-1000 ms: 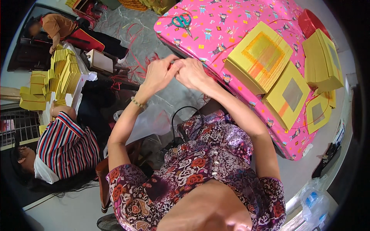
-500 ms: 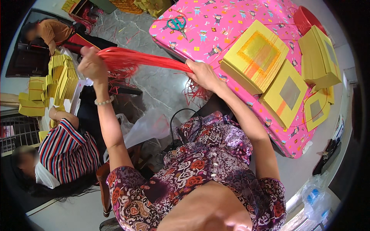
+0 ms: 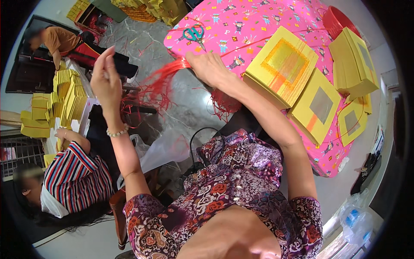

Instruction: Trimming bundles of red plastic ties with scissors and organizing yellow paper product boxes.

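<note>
Scissors (image 3: 198, 37) and yellow stacks (image 3: 284, 56) sit near the right hand (image 3: 209, 69) gripping strands (image 3: 172, 68).

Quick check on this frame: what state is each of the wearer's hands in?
Left hand: open, raised, with nothing visible in its grasp.
Right hand: closed, holding a bundle of red strands.

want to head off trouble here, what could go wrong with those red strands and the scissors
The right hand alone grips the red strands, whose loose ends fan out, so they might tangle or slip; the left hand is open and away from them.

The teal-handled scissors lie close to the right hand near the edge of the pink table cover, so a sweep could nick the fingers or knock them off.
</note>
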The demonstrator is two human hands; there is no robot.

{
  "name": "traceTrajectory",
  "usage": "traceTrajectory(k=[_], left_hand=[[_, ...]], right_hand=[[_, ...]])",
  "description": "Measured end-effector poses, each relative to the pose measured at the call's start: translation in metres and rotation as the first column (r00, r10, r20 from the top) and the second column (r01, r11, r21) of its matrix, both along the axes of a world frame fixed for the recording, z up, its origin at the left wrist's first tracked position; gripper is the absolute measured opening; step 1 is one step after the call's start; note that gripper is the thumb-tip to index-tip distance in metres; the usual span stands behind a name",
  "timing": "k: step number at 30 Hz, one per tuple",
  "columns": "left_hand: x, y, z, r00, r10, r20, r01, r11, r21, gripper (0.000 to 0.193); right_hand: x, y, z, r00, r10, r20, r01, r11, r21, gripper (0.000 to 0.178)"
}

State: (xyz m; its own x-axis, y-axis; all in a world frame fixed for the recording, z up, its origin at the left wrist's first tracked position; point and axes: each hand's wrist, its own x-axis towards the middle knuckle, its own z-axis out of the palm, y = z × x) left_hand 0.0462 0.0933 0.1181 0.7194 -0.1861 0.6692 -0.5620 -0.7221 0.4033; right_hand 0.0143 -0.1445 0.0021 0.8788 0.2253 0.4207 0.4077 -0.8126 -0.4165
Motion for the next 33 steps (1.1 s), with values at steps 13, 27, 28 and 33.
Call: traceTrajectory(k=[13,27,28,33], left_hand=[[0.005,-0.077,-0.040,0.988,-0.152,-0.021,0.151,0.988,-0.044,0.021],[0.019,-0.004,0.027,0.932,0.037,0.361,0.099,0.931,-0.351,0.029],[0.020,0.014,0.027,0.931,0.044,0.363,0.091,0.933,-0.348,0.029],[0.038,0.077,-0.044,0.980,0.147,0.133,-0.089,0.927,-0.365,0.034]], right_hand=[[0.016,0.016,0.062,0.981,0.121,0.148,-0.134,0.988,0.075,0.014],[0.068,-0.083,0.010,0.977,0.194,-0.088,-0.179,0.971,0.156,0.019],[0.067,-0.085,0.010,0.975,0.203,-0.085,-0.188,0.969,0.158,0.019],[0.067,-0.104,0.014,0.999,-0.040,-0.004,0.040,0.989,0.141,0.022]])
